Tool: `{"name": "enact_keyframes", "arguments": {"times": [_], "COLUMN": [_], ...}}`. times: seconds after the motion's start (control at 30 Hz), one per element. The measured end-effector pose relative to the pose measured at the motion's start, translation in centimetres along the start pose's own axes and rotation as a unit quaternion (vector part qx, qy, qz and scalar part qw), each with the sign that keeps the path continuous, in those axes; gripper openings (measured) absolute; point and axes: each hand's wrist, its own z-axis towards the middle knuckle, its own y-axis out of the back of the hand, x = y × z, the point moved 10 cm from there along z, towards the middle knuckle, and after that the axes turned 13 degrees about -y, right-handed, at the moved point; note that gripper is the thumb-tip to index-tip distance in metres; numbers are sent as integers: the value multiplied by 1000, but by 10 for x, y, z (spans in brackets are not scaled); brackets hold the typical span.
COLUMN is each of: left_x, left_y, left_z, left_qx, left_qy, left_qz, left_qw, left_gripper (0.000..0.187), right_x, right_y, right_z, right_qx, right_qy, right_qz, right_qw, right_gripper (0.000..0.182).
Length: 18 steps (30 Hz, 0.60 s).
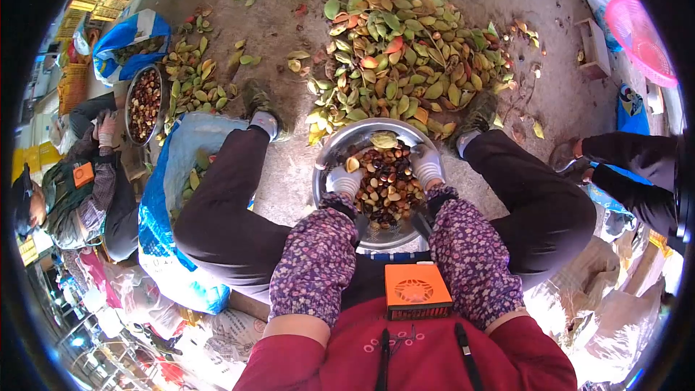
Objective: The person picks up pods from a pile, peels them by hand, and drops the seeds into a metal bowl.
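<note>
A round metal basin stands between my legs, holding many brown and dark nuts. At its left inside edge is my left hand, in a pale glove, beside a small opened yellowish husk. On the right inside edge my right hand, also gloved, touches the nuts. What the fingers of either hand hold, if anything, is hidden. A green-yellow husk lies on the nuts at the far side. Beyond the basin spreads a large heap of green and reddish pods.
At the left a co-worker sits near another basin of nuts. Blue-white sacks lie beside my left leg. Another person's dark-clad legs are at the right, below a pink basket and a wooden stool.
</note>
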Motion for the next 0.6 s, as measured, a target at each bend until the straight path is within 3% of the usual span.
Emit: {"name": "enact_keyframes", "arguments": {"times": [0.07, 0.1, 0.13, 0.23, 0.3, 0.33, 0.47, 0.53, 0.6], "left_x": [-5, -9, 3, 11, 0, 3, 8, 45, -11], "left_y": [-9, -24, -44, -62, -39, -41, -44, -24, 45], "left_z": [-8, -6, -2, 9, -2, -4, 10, 26, 32], "left_qx": [2, 82, 136, 140, 108, 109, 36, -165, -107], "left_qy": [-5, -13, -4, -9, 37, 41, -14, 65, 9], "left_qz": [61, 166, 182, 215, 177, 181, 63, -89, -137], "left_qw": [998, 983, 974, 967, 978, 977, 997, 980, 985], "left_gripper": [51, 43, 36, 31, 30, 30, 33, 45, 33], "right_x": [2, -3, 20, 27, 21, 27, 24, 16, 33], "right_y": [-14, -20, -13, -30, -39, -42, -46, -47, -36], "right_z": [-12, -7, -25, -14, -6, -4, 2, 4, -1], "right_qx": [25, 11, 8, -54, -27, -31, -22, -33, -76], "right_qy": [-25, -49, -69, -7, -51, -24, -6, 8, 58], "right_qz": [-111, -82, -121, -173, -155, -136, -87, -14, -58], "right_qw": [993, 995, 990, 983, 986, 990, 996, 999, 994], "right_gripper": [29, 31, 36, 44, 42, 39, 35, 34, 32]}}
